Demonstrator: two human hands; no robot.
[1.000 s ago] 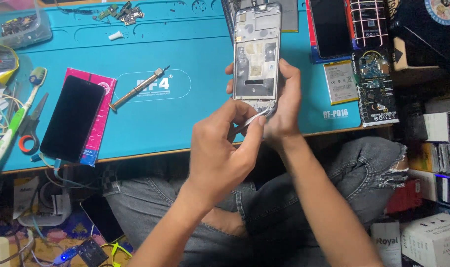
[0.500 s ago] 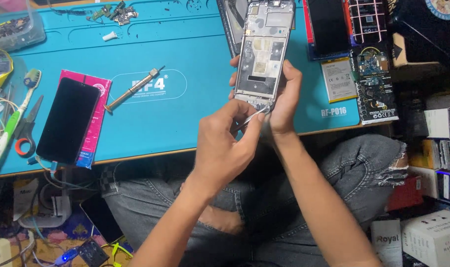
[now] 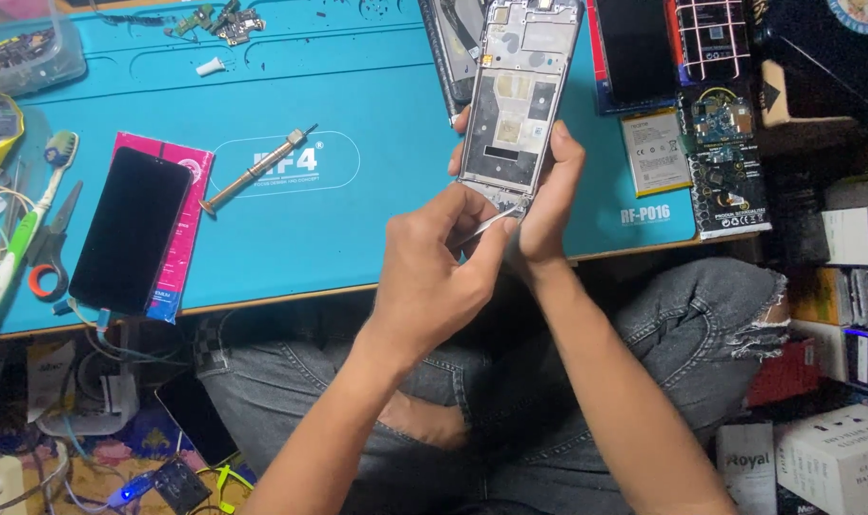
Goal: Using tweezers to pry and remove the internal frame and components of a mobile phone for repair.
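Observation:
My right hand [image 3: 548, 205] grips the lower end of an opened phone frame [image 3: 520, 95], held upright above the blue work mat [image 3: 338, 229]. Its bare inner chassis faces me. My left hand [image 3: 434, 277] pinches thin metal tweezers [image 3: 496, 222], whose tip touches the bottom edge of the phone frame. Both hands hover over the mat's near edge, above my lap.
A black phone screen [image 3: 129, 229] lies on a pink box at the left, beside a toothbrush [image 3: 24, 229] and scissors [image 3: 51, 248]. A screwdriver [image 3: 257, 170] rests mid-mat. A battery [image 3: 655, 153], circuit boards [image 3: 729, 162] and boxes crowd the right.
The phone frame and both hands have shifted slightly upward and away from me. The tweezers stay at the frame's bottom edge.

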